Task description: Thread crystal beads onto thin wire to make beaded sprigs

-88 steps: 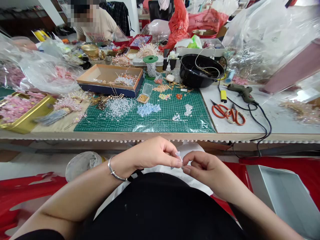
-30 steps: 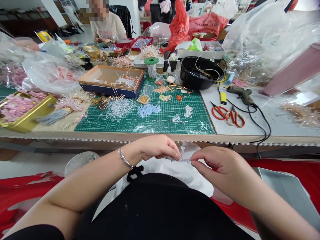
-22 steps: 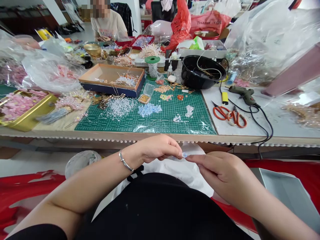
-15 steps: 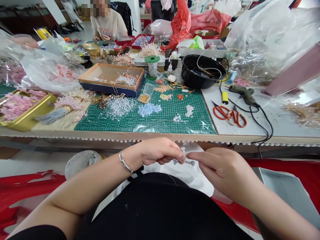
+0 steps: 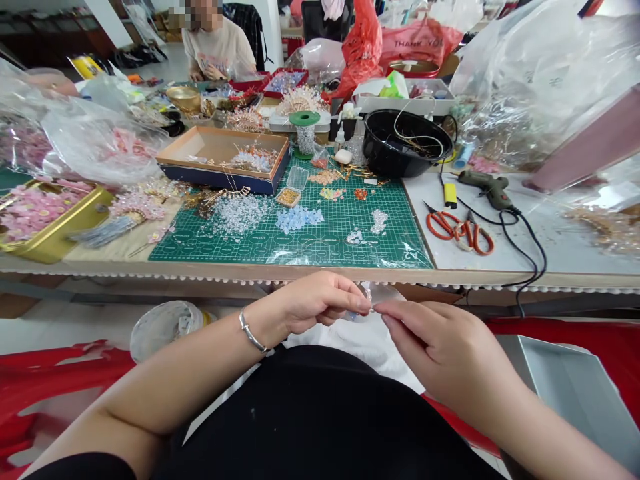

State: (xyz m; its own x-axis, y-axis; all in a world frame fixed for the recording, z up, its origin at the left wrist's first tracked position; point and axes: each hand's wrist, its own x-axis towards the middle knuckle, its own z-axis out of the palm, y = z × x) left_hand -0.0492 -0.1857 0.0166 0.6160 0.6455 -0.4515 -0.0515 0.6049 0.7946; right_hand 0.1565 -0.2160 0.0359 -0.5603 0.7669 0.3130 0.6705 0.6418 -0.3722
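Below the table's front edge my left hand (image 5: 327,303) is closed in a pinch on a small beaded spray (image 5: 367,291) of pale, clear pieces. Part of the spray shows above the fingertips; the rest is hidden by them. My right hand (image 5: 443,330) is close beside it, index finger and thumb nearly together at the spray's right side. Whatever those fingers grip is too small to make out. On the green cutting mat (image 5: 230,248) ahead lie light-blue petals (image 5: 299,219), clear beads (image 5: 240,215) and a small box of gold beads (image 5: 289,197).
Right of the mat are orange-handled pliers (image 5: 457,230), a glue gun (image 5: 487,187) with its cable, and a black bowl (image 5: 403,147). A shallow box (image 5: 215,175) and a gold tin of pink flowers (image 5: 65,237) stand left. Another person (image 5: 220,50) sits across the table.
My right hand's fingers have drawn closer together at the spray. The spray has turned, and its lower right part no longer shows. The person opposite has moved a hand.
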